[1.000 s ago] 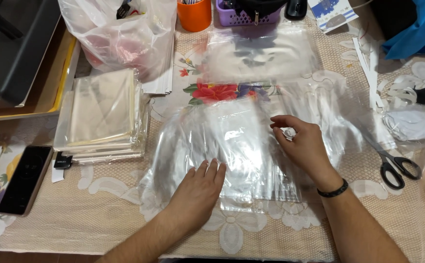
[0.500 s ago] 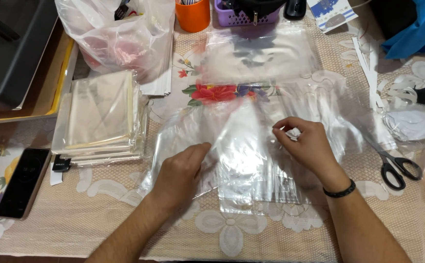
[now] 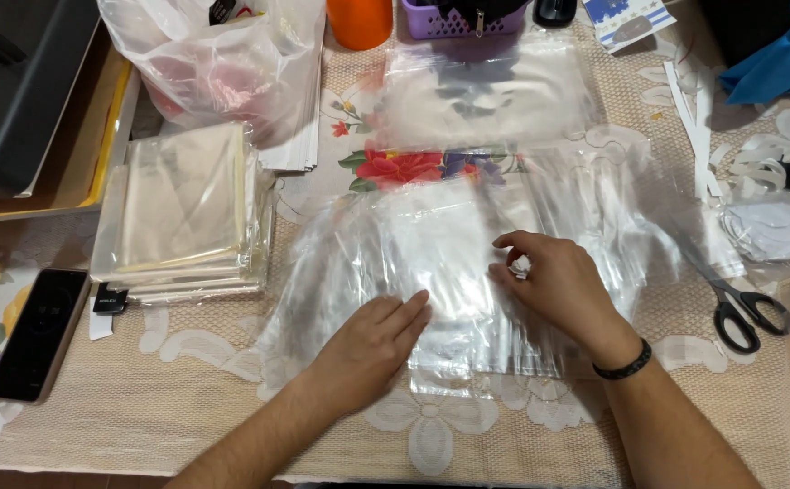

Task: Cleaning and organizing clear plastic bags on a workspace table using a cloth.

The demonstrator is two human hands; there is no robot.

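Note:
A fanned stack of clear plastic bags (image 3: 449, 263) lies on the lace tablecloth (image 3: 187, 407) in front of me. My left hand (image 3: 368, 340) rests flat on the lower left part of the stack, fingers together and pointing right. My right hand (image 3: 553, 285) sits on the right part of the stack, fingers curled, pinching a small crumpled white paper strip (image 3: 521, 265) between thumb and fingers. A black band (image 3: 623, 362) circles my right wrist.
A neat pile of packed clear bags (image 3: 182, 213) lies at left, a black phone (image 3: 37, 333) beyond it. Black-handled scissors (image 3: 739, 303) and white paper strips (image 3: 698, 136) lie at right. A white plastic bag (image 3: 205, 63), orange cup (image 3: 359, 20) and purple basket (image 3: 463, 18) stand at the back.
My left hand lifted a flap of the plastic stack half a second ago and now presses flat on it again. My right hand stays in place, fingers pinched.

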